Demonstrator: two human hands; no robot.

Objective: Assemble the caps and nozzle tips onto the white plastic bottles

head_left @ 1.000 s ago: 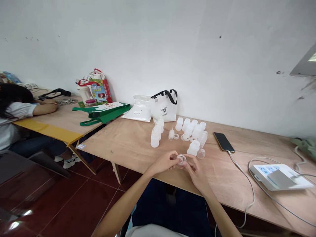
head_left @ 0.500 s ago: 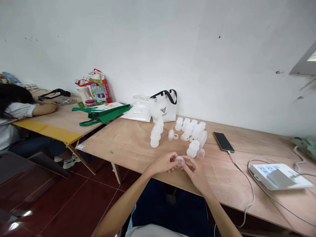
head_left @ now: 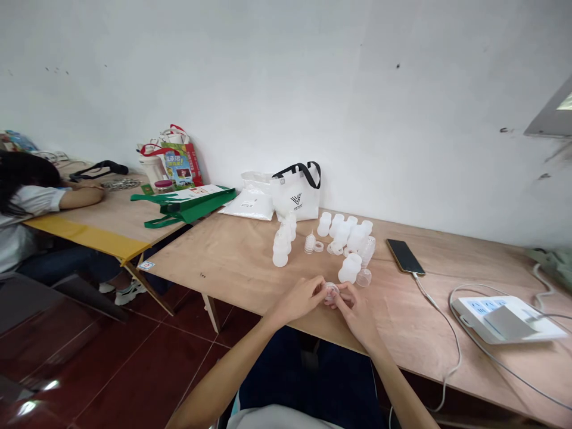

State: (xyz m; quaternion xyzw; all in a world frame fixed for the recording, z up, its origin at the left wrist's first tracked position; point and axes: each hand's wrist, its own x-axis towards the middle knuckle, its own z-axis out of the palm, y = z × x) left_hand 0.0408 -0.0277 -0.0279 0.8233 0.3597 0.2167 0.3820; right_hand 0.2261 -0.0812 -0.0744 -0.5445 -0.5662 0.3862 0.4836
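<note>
the wall point(head_left: 223, 107) bounds the back edge of the tabletop point(head_left: 232, 256). the front edge runs from the labelled left corner, close ahead of the wearer's body, and on toward the lower right. the widest open wood lies between the left edge and the left group of white pieces; a narrower strip runs along the front edge, left of the hands, and another lies between the phone and the back edge.

beyond the left edge, on an adjoining table, a green bag point(head_left: 194, 205) reaches close to the back left corner. at the back edge, a white tote bag point(head_left: 295, 193) stands upright, with a white plastic packet point(head_left: 248, 202) lying just to its left. a white box point(head_left: 504, 322) sits toward the right end. the waisted white pieces stand in a left group point(head_left: 281, 244) and a right group point(head_left: 346, 229), both beyond the hands, limiting reach toward the back edge. a phone point(head_left: 406, 257) lies right of them; its cable point(head_left: 416, 277) trails over the front edge, crossing the right side.

the left hand point(head_left: 308, 293) and right hand point(head_left: 356, 311) meet just inside the front edge, fingertips pinching a small clear round piece point(head_left: 331, 290) between them. contact with the wood below cannot be determined. loose clear rings point(head_left: 319, 246) lie between the two groups.
</note>
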